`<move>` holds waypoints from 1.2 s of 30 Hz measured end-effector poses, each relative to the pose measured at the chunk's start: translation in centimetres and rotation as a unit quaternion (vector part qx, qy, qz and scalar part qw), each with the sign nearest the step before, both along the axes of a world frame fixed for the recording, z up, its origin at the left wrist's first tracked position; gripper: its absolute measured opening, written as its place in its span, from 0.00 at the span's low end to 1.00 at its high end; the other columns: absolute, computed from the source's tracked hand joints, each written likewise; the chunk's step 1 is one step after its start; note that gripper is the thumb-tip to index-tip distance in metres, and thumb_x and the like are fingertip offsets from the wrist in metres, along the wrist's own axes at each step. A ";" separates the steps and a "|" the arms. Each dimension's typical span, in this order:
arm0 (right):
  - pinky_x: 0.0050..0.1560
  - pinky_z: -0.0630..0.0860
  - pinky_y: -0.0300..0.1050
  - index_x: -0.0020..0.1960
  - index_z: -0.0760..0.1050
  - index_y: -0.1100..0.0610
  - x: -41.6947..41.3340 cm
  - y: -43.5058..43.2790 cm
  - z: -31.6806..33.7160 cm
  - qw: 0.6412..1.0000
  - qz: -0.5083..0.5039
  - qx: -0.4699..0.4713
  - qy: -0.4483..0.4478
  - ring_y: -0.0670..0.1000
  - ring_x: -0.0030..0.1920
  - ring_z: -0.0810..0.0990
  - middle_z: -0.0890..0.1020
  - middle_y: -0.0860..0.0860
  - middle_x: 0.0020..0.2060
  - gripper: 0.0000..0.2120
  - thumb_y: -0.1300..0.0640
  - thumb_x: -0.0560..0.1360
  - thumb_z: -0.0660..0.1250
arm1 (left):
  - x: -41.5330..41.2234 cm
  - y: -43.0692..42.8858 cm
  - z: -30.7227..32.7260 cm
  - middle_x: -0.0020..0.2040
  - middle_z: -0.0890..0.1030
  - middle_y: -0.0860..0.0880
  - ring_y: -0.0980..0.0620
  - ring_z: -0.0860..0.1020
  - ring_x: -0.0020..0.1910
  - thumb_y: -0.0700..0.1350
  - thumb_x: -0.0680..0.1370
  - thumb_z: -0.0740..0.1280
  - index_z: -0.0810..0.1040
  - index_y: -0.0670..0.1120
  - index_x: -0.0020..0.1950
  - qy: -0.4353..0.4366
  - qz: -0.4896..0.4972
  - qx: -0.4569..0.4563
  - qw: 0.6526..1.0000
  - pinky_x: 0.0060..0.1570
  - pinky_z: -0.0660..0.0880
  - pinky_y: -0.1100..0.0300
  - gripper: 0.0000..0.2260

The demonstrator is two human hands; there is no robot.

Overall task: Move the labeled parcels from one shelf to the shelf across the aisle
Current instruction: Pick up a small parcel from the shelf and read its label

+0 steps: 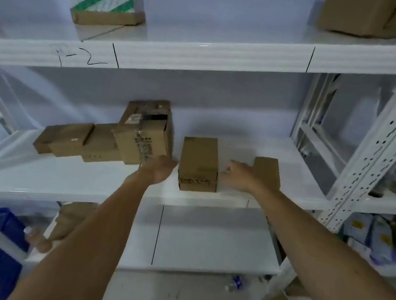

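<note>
At mid-frame both bare arms reach to the middle shelf [82,183], the left hand [160,169] and right hand [239,176] flanking a small brown parcel [198,163] with handwriting on its front. More cardboard boxes [104,143] crowd left of centre, and a green-striped box [103,2] sits on the shelf above at upper left.

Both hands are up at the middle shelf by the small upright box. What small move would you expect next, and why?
Probably closing both palms onto the small box to lift it: the left hand and right hand flank its sides, open, apparently not yet gripping, and it stands apart from its neighbours.
</note>
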State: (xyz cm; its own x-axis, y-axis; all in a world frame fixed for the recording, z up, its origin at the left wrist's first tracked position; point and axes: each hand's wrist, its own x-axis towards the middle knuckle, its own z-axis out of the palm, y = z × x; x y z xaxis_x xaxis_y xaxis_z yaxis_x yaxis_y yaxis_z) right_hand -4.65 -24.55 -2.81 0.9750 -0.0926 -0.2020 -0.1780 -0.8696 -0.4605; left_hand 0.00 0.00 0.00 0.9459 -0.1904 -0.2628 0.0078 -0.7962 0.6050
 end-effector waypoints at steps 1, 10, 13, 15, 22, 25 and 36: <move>0.39 0.67 0.48 0.61 0.73 0.60 0.7 -0.1 -0.3 1.000 0.002 0.004 -0.004 0.56 0.46 0.75 0.74 0.49 0.39 0.17 0.46 0.82 0.61 | 0.2 -0.9 -0.4 0.76 0.74 0.43 0.42 0.71 0.75 0.54 0.86 0.58 0.74 0.41 0.75 0.003 0.005 -0.024 1.000 0.75 0.65 0.49 0.23; 0.71 0.70 0.53 0.83 0.53 0.62 5.3 -0.5 -1.4 0.997 0.028 0.060 0.035 0.62 0.76 0.69 0.65 0.61 0.80 0.38 0.39 0.83 0.57 | 3.1 -4.9 -4.6 0.76 0.74 0.43 0.41 0.74 0.74 0.64 0.79 0.66 0.70 0.42 0.79 0.057 0.117 -0.102 0.986 0.75 0.69 0.45 0.36; 0.76 0.64 0.54 0.84 0.48 0.63 5.6 0.1 -1.5 0.995 0.015 0.084 0.048 0.62 0.80 0.63 0.59 0.61 0.83 0.39 0.40 0.85 0.55 | 3.9 -4.9 -5.6 0.72 0.78 0.43 0.41 0.77 0.70 0.62 0.80 0.65 0.74 0.42 0.75 0.054 0.117 -0.094 0.987 0.73 0.71 0.47 0.31; 0.75 0.64 0.54 0.84 0.48 0.63 5.8 0.6 -1.6 0.995 0.011 0.090 0.047 0.63 0.80 0.64 0.59 0.61 0.82 0.37 0.41 0.85 0.55 | 4.6 -4.8 -6.1 0.68 0.80 0.40 0.39 0.78 0.67 0.61 0.81 0.65 0.78 0.41 0.70 0.065 0.119 -0.089 0.987 0.71 0.72 0.46 0.27; 0.72 0.70 0.56 0.83 0.52 0.62 7.4 1.0 -4.2 0.992 -0.048 0.104 0.052 0.64 0.75 0.70 0.67 0.62 0.78 0.38 0.39 0.84 0.56 | 6.8 -4.8 -7.8 0.62 0.82 0.39 0.40 0.80 0.61 0.59 0.82 0.63 0.79 0.39 0.62 0.128 0.188 -0.153 0.962 0.63 0.77 0.46 0.24; 0.69 0.72 0.56 0.81 0.57 0.59 7.9 0.7 -5.1 0.982 -0.084 0.158 0.066 0.63 0.72 0.73 0.71 0.59 0.75 0.39 0.36 0.80 0.61 | 7.1 -4.5 -8.7 0.63 0.82 0.40 0.41 0.80 0.64 0.60 0.82 0.64 0.79 0.40 0.62 0.149 0.202 -0.183 0.951 0.64 0.78 0.46 0.23; 0.61 0.78 0.55 0.74 0.69 0.55 7.6 0.5 -9.2 0.930 -0.165 0.322 0.068 0.57 0.60 0.81 0.79 0.51 0.59 0.53 0.21 0.61 0.65 | 5.4 -2.5 -10.0 0.66 0.80 0.46 0.43 0.79 0.66 0.62 0.82 0.64 0.77 0.47 0.71 0.173 0.166 -0.253 0.937 0.68 0.76 0.46 0.25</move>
State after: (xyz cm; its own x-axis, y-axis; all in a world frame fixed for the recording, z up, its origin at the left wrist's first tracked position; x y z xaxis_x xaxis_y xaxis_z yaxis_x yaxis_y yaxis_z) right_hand 2.99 -24.03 -11.99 0.8762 -0.1994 -0.4387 -0.4811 -0.3083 -0.8207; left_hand 5.35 -2.52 -10.02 0.8503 -0.0832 -0.5196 0.4693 -0.3268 0.8203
